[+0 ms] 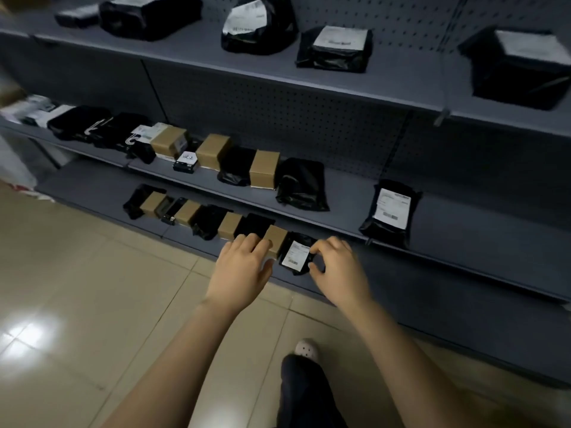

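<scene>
Trouser leg (304, 393) and pale shoe (306, 350) on tiled floor (92, 288), lower centre. Both forearms reach to the lowest shelf (417, 273). Left hand (244, 267): fingers nearly straight, laid flat on the top of a cardboard box (276, 240), grasping nothing. Right hand (338, 267): thumb and forefinger curled, pinching the right edge of a small black parcel (296, 256) with a white label; the parcel lies on the shelf, touching the box's right side, at the end of a row of boxes and black bags
</scene>
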Available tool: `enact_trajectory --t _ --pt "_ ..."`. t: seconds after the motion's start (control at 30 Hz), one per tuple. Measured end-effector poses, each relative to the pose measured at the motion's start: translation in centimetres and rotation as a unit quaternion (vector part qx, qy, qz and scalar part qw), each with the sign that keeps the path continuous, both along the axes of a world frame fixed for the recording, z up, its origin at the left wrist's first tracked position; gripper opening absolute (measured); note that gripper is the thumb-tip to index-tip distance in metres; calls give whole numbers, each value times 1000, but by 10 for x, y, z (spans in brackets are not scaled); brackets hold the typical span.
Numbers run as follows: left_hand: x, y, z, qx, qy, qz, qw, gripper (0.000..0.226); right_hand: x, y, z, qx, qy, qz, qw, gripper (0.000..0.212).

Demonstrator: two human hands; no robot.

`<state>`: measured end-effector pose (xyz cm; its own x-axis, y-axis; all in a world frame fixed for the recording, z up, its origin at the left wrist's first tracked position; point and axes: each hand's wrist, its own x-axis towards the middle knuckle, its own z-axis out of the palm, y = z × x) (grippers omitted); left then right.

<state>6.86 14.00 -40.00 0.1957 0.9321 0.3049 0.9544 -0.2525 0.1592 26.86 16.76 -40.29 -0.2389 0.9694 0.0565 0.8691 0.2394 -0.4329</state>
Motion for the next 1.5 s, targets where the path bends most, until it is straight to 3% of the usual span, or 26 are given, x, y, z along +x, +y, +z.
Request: enact_trajectory --t 0.2,0.4,0.5,0.7,0.87,1.1,1.23,1.33,1.4,1.5 --pt "1 94 -32 -38 8 15 999 35 -2 99 -33 -54 15 0 998 25" --pt "3 183 -83 -74 -1 23 997 33 4 192 -87 -100 55 -69 991 38" --pt "2 231 -116 -80 -41 28 996 31 5 238 -124 -110 79 -105 985 45" --pt "9 320 -183 -113 -102 30 988 52 -1 313 -201 -113 121 -145 976 69" --pt "10 346 -230 -195 -154 53 967 62 -2 339 -243 -126 129 -147 973 67" --pt "31 340 -245 -181 -273 12 945 54 6 328 -239 -103 234 -199 946 44" --pt "49 331 -245 -217 -326 -19 920 52 26 306 -216 -17 228 -205 951 40" --pt "62 328 -244 -248 -318 -45 914 49 34 300 -204 55 218 -178 958 37" --pt "62 325 -237 -221 -315 -43 922 45 33 300 -198 80 211 -150 963 36" --pt "53 322 -215 -112 -312 -31 943 44 20 301 -191 82 186 -90 975 42"
